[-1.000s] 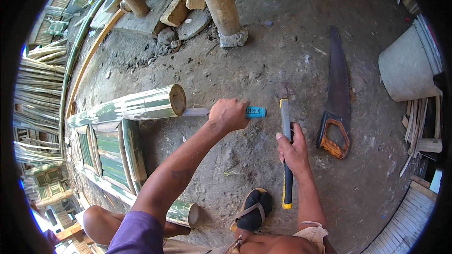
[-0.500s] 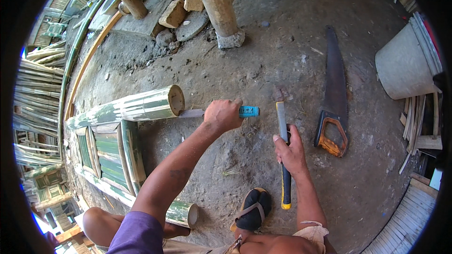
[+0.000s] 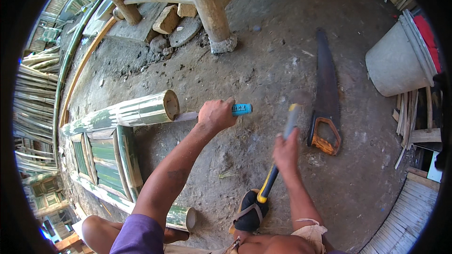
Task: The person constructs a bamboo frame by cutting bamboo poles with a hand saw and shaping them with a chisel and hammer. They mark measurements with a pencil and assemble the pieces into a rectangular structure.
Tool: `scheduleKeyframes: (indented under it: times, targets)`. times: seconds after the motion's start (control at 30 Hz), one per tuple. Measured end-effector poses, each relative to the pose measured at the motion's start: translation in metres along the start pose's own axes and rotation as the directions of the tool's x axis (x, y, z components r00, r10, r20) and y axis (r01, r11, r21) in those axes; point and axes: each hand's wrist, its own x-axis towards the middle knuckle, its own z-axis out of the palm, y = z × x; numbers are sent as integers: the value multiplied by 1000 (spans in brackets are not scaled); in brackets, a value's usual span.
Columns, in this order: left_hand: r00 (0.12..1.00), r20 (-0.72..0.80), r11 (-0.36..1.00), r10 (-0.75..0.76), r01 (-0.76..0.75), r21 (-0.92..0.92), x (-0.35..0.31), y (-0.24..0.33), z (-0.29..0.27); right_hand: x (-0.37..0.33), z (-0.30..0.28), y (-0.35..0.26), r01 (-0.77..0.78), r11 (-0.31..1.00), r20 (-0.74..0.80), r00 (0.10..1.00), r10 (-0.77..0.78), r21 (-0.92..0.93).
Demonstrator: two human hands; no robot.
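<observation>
My left hand (image 3: 216,114) is closed round the blue handle (image 3: 242,109) of a chisel, whose flat metal blade (image 3: 186,116) points left and meets the cut end of a thick green bamboo pole (image 3: 120,110). That pole forms the upper side of a bamboo frame with green slats (image 3: 104,153) lying on the ground. In my right hand (image 3: 286,153) is a hammer with a grey, black and yellow handle (image 3: 269,182). Its head, up and right of the chisel's butt, is smeared by motion. The hammer stands apart from the chisel.
A handsaw (image 3: 325,87) with a wooden grip lies right of the hammer. Farther right stands a grey bucket (image 3: 398,61). A wooden post (image 3: 207,9) and bricks (image 3: 166,19) are at the back. Bamboo sticks (image 3: 35,99) are stacked at left. My sandalled foot (image 3: 252,209) is close below.
The hammer has tilted, its head swinging right and its handle end moving left. My left hand keeps the chisel at the bamboo's end. The whole view has shifted slightly.
</observation>
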Motion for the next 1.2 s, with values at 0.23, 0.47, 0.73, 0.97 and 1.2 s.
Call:
scheduleKeyframes:
  times: [0.23, 0.47, 0.73, 0.97, 1.2]
  targets:
    - [999, 21, 999, 31, -32, 37, -2, -2, -6, -19, 12, 18, 356, 929, 141, 929, -341, -101]
    - [999, 31, 999, 33, -33, 20, -4, -1, -7, -17, 22, 4, 228, 972, -121, 968, -220, 60]
    - [999, 8, 999, 38, -38, 33, -6, -2, -7, -19, 22, 11, -108, 969, 128, 989, 81, 223]
    - [999, 6, 999, 33, -33, 20, -7, -4, 0, -13, 24, 4, 335, 941, 319, 897, -307, -38]
    - [999, 6, 999, 42, -43, 27, -5, -8, 3, -16, 23, -3, -164, 875, 114, 986, 126, 455]
